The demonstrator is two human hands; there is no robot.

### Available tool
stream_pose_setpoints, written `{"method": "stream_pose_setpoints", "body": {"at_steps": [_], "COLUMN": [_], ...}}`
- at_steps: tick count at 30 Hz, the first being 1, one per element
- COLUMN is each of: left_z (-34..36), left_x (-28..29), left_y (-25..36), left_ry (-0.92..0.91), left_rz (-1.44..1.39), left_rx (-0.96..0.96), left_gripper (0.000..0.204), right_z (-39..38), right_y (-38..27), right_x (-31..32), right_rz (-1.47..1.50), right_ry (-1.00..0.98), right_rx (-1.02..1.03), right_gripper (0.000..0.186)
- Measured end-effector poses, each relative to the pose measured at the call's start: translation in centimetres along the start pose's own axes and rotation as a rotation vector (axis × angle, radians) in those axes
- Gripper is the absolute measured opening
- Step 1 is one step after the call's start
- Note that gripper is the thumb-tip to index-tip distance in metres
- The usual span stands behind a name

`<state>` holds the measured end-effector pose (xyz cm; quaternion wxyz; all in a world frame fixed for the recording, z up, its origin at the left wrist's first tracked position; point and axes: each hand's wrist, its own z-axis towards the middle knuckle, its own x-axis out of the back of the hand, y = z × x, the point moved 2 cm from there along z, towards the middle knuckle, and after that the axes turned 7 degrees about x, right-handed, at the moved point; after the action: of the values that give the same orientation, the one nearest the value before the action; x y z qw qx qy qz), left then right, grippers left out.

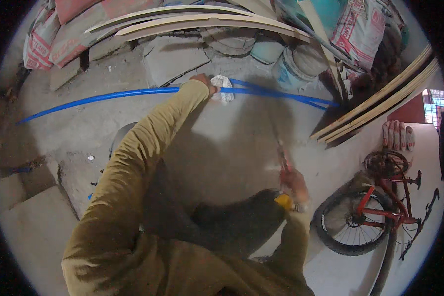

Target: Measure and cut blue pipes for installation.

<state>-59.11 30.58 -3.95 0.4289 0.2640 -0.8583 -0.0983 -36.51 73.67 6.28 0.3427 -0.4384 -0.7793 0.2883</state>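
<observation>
1. Two blue pipes (133, 93) run side by side across the far part of the concrete floor (222, 143), converging toward the right.
2. My left hand (205, 82) is closed on a white rag (223, 88), pressing it against the pipes.
3. My right hand (293, 185) is blurred but closed around a thin red-handled tool (282, 157); something yellow (283, 200) sits at my wrist.
4. Near the floor's right edge lies a red bicycle (375, 209); wooden boards (380, 98) lean beyond it, with cement sacks (360, 29) behind.

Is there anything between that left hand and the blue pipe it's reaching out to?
Yes, only a white rag. The left hand presses it against the blue pipe. Nothing else visible lies between them.
</observation>
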Motion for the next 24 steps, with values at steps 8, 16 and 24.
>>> {"method": "stream_pose_setpoints", "body": {"at_steps": [8, 16, 24], "left_z": [-3.1, -5.4, 7.2], "left_x": [-0.2, 2.2, -2.5], "left_y": [3.6, 0.5, -11.0], "left_ry": [0.200, 0.055, 0.388], "left_rz": [-0.002, 0.043, 0.016], "left_rx": [0.006, 0.054, 0.203], "left_gripper": [0.068, 0.059, 0.076], "right_z": [5.8, 6.9, 10.8], "right_y": [-8.7, -12.5, -9.7], "right_x": [-7.9, -18.2, -25.0], "right_rz": [-0.189, -0.525, -0.419], "right_ry": [0.292, 0.470, 0.219], "right_rx": [0.440, 0.974, 0.722], "right_gripper": [0.044, 0.065, 0.074]}}
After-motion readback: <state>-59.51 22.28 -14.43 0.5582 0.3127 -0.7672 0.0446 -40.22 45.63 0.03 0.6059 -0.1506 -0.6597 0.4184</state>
